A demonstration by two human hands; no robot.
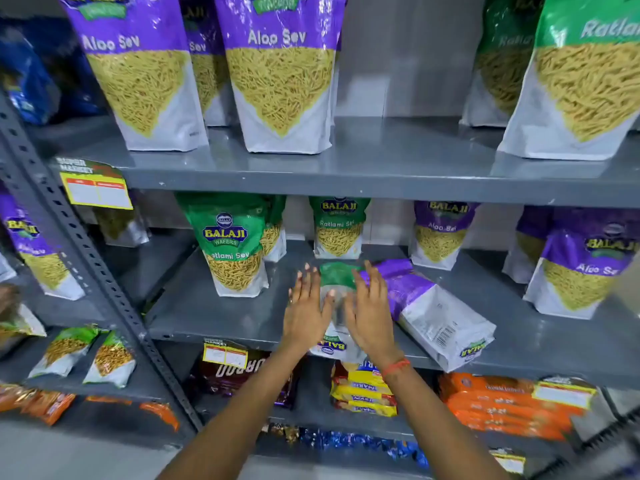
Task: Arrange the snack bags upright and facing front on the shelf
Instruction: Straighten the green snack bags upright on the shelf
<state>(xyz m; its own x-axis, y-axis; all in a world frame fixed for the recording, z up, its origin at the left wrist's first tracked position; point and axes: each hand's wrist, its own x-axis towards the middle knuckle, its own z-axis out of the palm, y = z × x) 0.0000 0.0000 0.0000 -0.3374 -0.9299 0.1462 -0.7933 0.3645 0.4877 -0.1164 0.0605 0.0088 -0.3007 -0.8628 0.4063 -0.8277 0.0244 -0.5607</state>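
While lying flat, green bag (337,275), back-side up

Light was bright and even, falling from above and in front. Glare streaked the glossy purple bags (277,64) at the upper frame. The shelf recesses lay in shadow. Wide-angle distortion bowed the edges, and the lower right corner was smeared with blur.

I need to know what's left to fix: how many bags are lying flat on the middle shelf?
2: a green bag under both hands at the shelf's front, and a purple bag back-up just to its right. Others there stand upright.
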